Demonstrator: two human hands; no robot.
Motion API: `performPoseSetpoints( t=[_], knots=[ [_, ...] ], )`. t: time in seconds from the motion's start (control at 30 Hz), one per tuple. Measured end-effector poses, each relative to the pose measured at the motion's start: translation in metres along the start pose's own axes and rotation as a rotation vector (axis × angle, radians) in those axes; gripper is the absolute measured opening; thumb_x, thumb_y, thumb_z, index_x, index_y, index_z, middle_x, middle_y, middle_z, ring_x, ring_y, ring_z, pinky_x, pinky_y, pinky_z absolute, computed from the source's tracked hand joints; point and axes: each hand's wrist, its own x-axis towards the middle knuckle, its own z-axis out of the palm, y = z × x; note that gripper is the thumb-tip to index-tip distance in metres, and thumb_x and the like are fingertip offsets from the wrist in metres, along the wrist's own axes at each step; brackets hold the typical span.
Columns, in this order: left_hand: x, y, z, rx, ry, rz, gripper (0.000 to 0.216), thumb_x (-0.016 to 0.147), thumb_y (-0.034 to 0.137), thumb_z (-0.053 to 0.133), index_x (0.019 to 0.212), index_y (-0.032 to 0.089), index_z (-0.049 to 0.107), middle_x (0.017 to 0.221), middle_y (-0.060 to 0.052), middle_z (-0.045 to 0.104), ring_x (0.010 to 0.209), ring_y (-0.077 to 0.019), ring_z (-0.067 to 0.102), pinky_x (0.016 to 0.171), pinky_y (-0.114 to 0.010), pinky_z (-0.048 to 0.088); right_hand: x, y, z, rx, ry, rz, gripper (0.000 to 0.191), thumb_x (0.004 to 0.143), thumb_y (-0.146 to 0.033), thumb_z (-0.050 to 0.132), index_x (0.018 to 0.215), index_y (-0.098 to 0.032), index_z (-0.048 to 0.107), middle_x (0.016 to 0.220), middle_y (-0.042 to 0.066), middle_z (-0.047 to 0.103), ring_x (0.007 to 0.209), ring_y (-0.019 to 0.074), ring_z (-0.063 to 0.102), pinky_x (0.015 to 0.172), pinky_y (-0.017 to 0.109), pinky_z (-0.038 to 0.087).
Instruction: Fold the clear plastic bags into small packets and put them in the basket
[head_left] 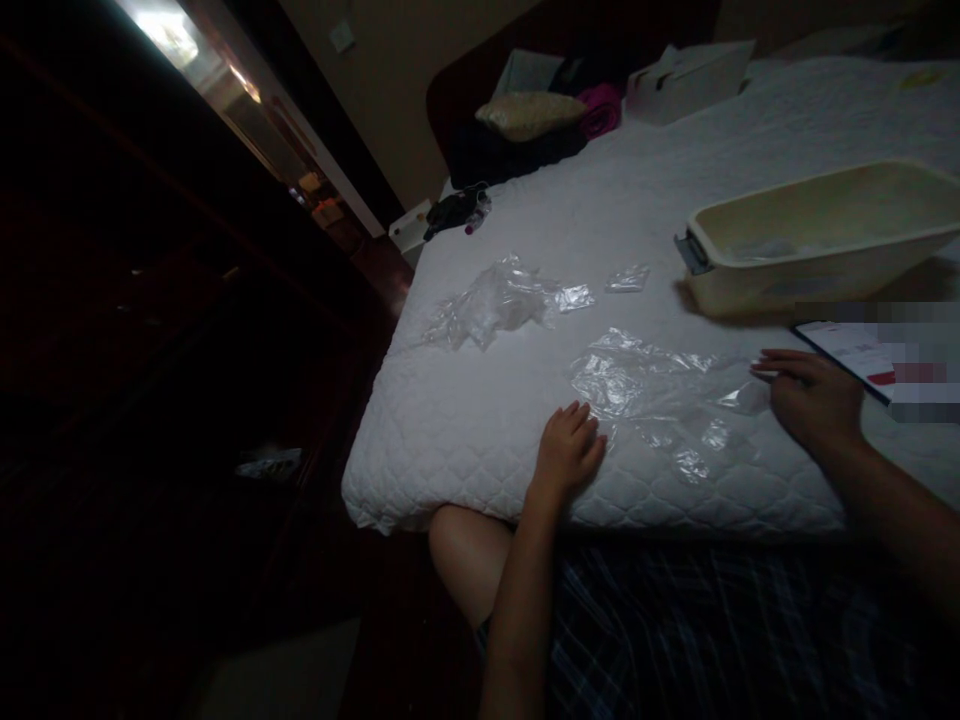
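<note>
A clear, crinkled plastic bag (637,385) lies spread on the white quilted bed cover in front of me. My left hand (570,445) rests at the bag's left lower edge, palm down with its fingers stretched out. At the opposite end, my right hand (817,400) has its fingertips pinched together on the bag's right edge. Farther off to the left, more crumpled clear plastic (499,300) lies loose. A small flat folded plastic packet (628,279) sits just beyond the bag.
A long cream plastic bin (817,275) with a grey latch stands at the right, some clear plastic inside. Beside it lies a flat printed item (847,350). Toward the headboard are a white box (690,85), a beige cushion (529,115) and dark cloth. The mattress edge (375,450) drops off left.
</note>
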Motion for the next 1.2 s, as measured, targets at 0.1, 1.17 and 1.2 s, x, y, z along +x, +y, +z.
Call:
performPoseSetpoints(
  t=[0.1, 1.17, 1.2],
  knots=[
    [0.001, 0.001, -0.003, -0.045, 0.009, -0.029, 0.032, 0.086, 0.033, 0.062, 0.114, 0.016, 0.062, 0.128, -0.013, 0.062, 0.125, -0.026, 0.054, 0.105, -0.048, 0.046, 0.003, -0.016, -0.004, -0.042, 0.125, 0.003, 0.022, 0.075, -0.014, 0.049, 0.078, -0.016, 0.071, 0.09, 0.011, 0.072, 0.089, 0.0217, 0.067, 0.086, 0.036, 0.051],
    [0.002, -0.015, 0.005, -0.211, 0.062, -0.18, 0.022, 0.086, 0.011, 0.059, 0.105, 0.02, 0.067, 0.106, -0.006, 0.071, 0.104, -0.0189, 0.064, 0.093, -0.039, 0.052, -0.075, -0.116, 0.043, 0.176, -0.582, -0.574, 0.023, 0.09, -0.028, 0.054, 0.106, -0.022, 0.069, 0.102, 0.008, 0.073, 0.095, 0.0235, 0.068, 0.085, 0.042, 0.054],
    [0.003, -0.014, 0.004, -0.201, 0.058, -0.179, 0.021, 0.086, 0.012, 0.059, 0.104, 0.02, 0.067, 0.106, -0.006, 0.071, 0.103, -0.019, 0.064, 0.093, -0.039, 0.052, -0.075, -0.117, 0.043, 0.177, -0.58, -0.579, 0.022, 0.09, -0.028, 0.054, 0.105, -0.022, 0.069, 0.101, 0.008, 0.073, 0.094, 0.0235, 0.068, 0.085, 0.042, 0.054]
  ],
)
